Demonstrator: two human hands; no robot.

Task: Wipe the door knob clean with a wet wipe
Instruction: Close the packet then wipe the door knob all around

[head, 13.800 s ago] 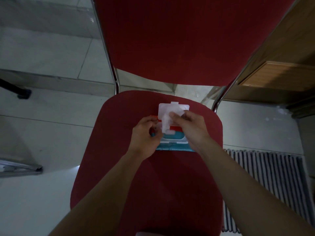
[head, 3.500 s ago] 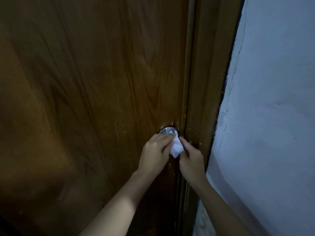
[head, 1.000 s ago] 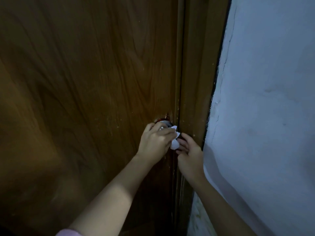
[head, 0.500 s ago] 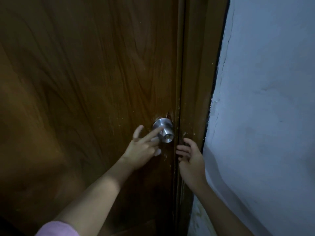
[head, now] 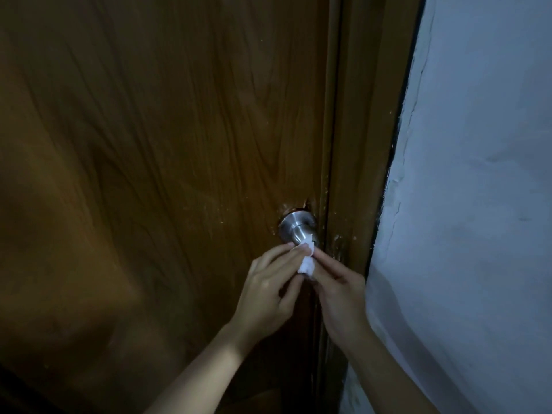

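A round silver door knob sticks out of a brown wooden door near its right edge. Just below the knob a small crumpled white wet wipe is pinched between both hands, its top corner touching the knob's underside. My left hand grips the wipe from the left with thumb and fingers. My right hand holds it from the right with its fingertips. The knob's front face is partly hidden by the wipe and fingers.
The wooden door frame runs vertically just right of the knob. A pale painted wall with cracked edges fills the right side. The scene is dim.
Half a second ago the knob was bare, my left hand was spread beside it and the wipe was barely visible. Now both hands meet under the knob, pinching the wipe.
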